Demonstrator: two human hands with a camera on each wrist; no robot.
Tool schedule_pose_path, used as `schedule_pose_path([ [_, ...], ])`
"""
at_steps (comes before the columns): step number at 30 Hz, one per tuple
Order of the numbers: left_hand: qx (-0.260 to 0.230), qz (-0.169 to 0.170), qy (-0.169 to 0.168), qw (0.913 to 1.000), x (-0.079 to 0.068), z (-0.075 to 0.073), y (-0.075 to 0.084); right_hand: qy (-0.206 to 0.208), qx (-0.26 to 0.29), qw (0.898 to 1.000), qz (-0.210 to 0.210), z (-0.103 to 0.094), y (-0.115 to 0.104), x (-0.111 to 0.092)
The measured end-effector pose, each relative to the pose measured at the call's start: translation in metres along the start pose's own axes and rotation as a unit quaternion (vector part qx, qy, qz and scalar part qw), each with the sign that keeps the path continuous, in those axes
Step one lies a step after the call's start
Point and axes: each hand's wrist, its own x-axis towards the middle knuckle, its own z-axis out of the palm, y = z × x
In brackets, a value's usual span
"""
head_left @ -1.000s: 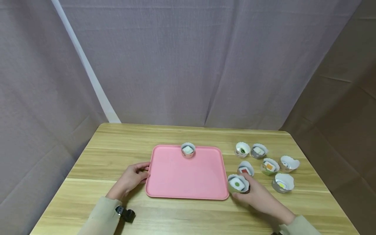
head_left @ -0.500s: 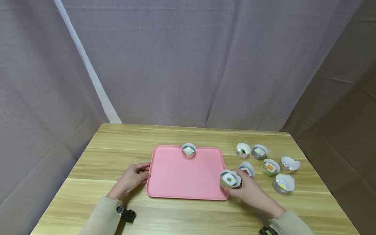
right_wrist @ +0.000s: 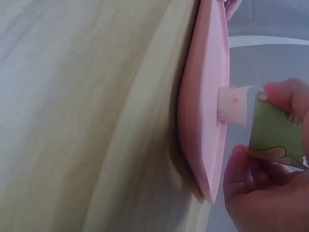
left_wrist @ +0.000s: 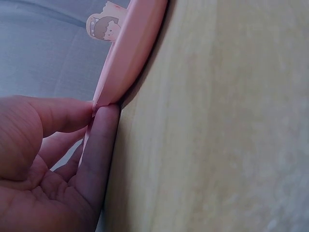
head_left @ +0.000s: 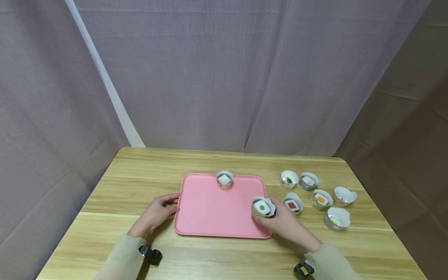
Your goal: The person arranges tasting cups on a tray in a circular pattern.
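Note:
My left hand [head_left: 156, 212] pinches the left rim of a pink tray [head_left: 213, 212]; in the left wrist view, thumb and fingers meet at the tray's edge [left_wrist: 137, 46]. My right hand [head_left: 285, 223] grips a green paper baking cup [right_wrist: 275, 130] between thumb and fingers, above the tray's right side. Inside that cup sits a white piece with a green centre [head_left: 261, 207]. At the tray's back edge stands a pink paper cup [head_left: 224, 184] holding a whitish piece. Just right of my right hand is a cup with a red-centred white piece [head_left: 292, 205].
Several more paper cups stand on the wooden table [head_left: 140, 175] at the right: a white one [head_left: 289, 179], grey ones [head_left: 308, 181] [head_left: 336, 219], a green one [head_left: 321, 199] and a brownish one [head_left: 344, 196]. Grey curtains [head_left: 196, 77] hang behind the table.
My right hand has carried the green baking cup leftward from the tray's right edge to over the tray, uncovering the red-centred piece. My left hand stays at the rim.

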Motion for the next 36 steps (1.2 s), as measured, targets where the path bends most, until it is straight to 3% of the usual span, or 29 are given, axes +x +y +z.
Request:
schedule_pose_path([
  [8, -0.004, 0.006, -0.001, 1.0000, -0.001, 0.000, 0.000, 0.004, 0.036, 0.999, 0.023, 0.020, -0.007, 0.015],
  [20, 0.009, 0.001, 0.007, 0.9999, 0.000, 0.001, -0.001, 0.005, -0.003, 0.999, 0.049, 0.037, -0.017, 0.042],
  [36, 0.017, 0.000, 0.005, 0.9998, -0.001, 0.000, -0.001, 0.025, -0.001, 0.998, 0.051, 0.051, -0.016, 0.077],
])
